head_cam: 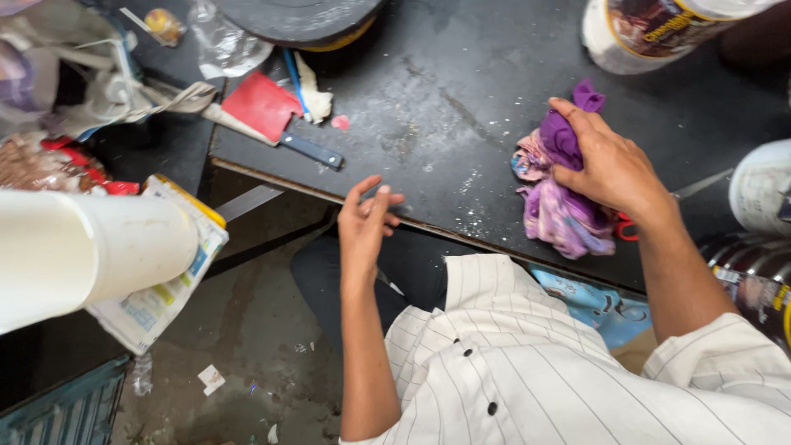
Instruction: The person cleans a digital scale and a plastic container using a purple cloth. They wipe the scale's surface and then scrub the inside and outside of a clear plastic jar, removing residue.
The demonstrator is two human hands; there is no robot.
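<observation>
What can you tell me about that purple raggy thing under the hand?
The purple rag is a crumpled bundle of soft cloth, deep violet at the top, paler lilac and pink with a pattern lower down. It lies bunched on the dark, dusty table near its front edge. The right hand rests on top, fingers pressing into it.

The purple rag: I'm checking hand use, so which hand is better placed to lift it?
Right. The right hand already lies on the rag; the left hand is at the table edge.
</observation>
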